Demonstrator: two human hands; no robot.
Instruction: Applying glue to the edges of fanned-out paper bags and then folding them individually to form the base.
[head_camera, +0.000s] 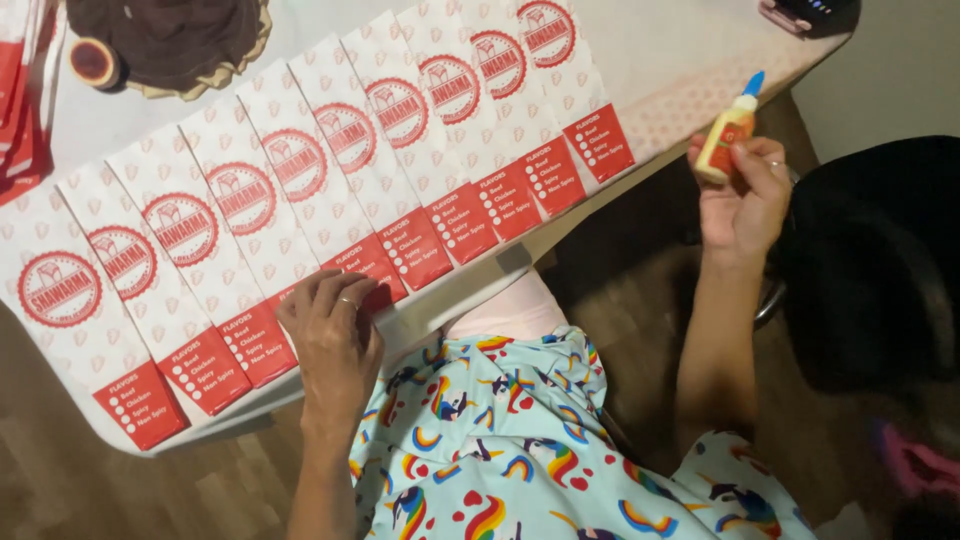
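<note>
Several white paper bags (300, 190) with red round emblems and red bottom panels lie overlapped in a slanted row on a white table (680, 60). My left hand (333, 340) rests flat on the red lower edge of one bag near the table's front edge, fingers spread, a ring on one finger. My right hand (745, 195) is raised off the table's right side and grips a small yellow-orange glue bottle (728, 128) with a blue tip pointing up.
A dark brown round mat (170, 40) and a small red-brown lid (93, 62) lie at the table's back left. More red bags (20, 90) are stacked at the far left. A dark object (810, 14) sits at the back right corner. Wooden floor lies below.
</note>
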